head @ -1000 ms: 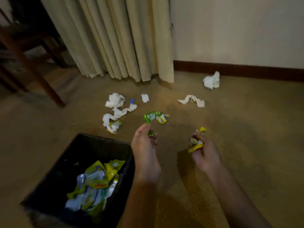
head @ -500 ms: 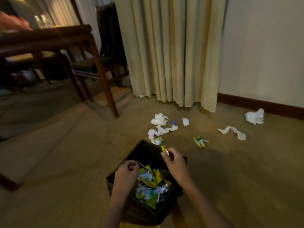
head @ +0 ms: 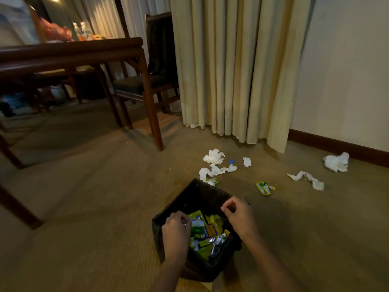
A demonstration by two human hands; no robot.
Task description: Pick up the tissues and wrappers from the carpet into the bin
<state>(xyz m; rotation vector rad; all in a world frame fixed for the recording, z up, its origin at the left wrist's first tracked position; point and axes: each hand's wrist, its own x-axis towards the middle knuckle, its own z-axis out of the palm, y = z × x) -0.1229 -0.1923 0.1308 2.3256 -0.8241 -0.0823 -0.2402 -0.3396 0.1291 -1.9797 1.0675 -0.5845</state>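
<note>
Litter lay scattered on the carpet [head: 88, 207] beyond the black bin [head: 179, 209]: a crumpled tissue [head: 213, 156] nearest the curtain [head: 231, 66], a long twisted tissue [head: 216, 171] just in front of it with a small blue scrap [head: 231, 161] and a small white scrap [head: 247, 161] beside them, a yellow-green wrapper [head: 213, 181] partly under the twisted tissue's near end and close to the bin's far rim, another green and yellow wrapper [head: 263, 187] lying alone further right, a second twisted tissue [head: 306, 179] beyond that, and a larger tissue wad [head: 336, 162] near the dark skirting board [head: 341, 147]. A dark wooden bench [head: 73, 53] stood at the left with cluttered, blurred items on top, a chair [head: 147, 81] pushed in behind its leg, and neither lay between the bin and the litter. The bin sat on the carpet directly below the camera, its bottom filled with green, yellow and silver wrappers [head: 207, 233]. Both forearms reached down over it. The left hand [head: 176, 230] hovered over the bin's left side, knuckles up, fingers curled under; whether it held anything could not be told. The right hand [head: 237, 216] hovered over the bin's far right rim, its thumb and fingertips drawn together in a pinch, and nothing could be made out between them.
</note>
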